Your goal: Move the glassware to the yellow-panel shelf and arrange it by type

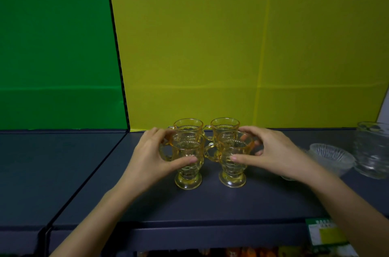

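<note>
Several amber footed glass mugs stand in a tight block on the dark shelf [210, 204] in front of the yellow panel [231, 46]. My left hand [151, 155] is wrapped around the front left mug [188, 174], thumb across its front. My right hand [271, 151] grips the front right mug [232, 172] the same way. Both front mugs rest with their feet on the shelf. Behind them stand the back left mug [188, 126] and back right mug [224, 125], partly hidden.
To the right on the same shelf sit clear ribbed glass bowls [331, 156] and a larger clear glass vessel [372, 151]. A green panel [52, 46] backs the neighbouring shelf section on the left. A price label [324, 233] hangs on the shelf's front edge.
</note>
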A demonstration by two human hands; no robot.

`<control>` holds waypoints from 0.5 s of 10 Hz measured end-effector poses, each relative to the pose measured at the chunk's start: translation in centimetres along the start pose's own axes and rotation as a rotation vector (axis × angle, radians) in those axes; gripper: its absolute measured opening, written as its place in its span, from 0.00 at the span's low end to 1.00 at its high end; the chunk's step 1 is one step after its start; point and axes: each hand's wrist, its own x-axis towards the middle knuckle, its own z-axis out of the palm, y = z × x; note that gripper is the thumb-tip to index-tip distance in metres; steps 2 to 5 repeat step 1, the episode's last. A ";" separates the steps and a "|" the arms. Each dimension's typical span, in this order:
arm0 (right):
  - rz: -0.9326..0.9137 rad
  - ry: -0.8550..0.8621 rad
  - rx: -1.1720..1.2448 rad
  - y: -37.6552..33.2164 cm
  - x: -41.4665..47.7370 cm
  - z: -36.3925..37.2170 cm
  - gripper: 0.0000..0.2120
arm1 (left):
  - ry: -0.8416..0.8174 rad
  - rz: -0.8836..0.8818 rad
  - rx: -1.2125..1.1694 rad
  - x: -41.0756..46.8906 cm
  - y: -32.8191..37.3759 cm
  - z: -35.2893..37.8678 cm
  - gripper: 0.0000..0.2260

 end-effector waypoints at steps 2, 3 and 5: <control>0.005 0.068 -0.056 -0.2 -0.8 0.0 0.49 | 0.056 0.017 -0.044 -0.7 0.0 -0.6 0.36; 0.005 0.068 -0.056 -0.2 -0.8 0.0 0.49 | 0.056 0.017 -0.044 -0.7 0.0 -0.6 0.36; 0.005 0.068 -0.056 -0.2 -0.8 0.0 0.49 | 0.056 0.017 -0.044 -0.7 0.0 -0.6 0.36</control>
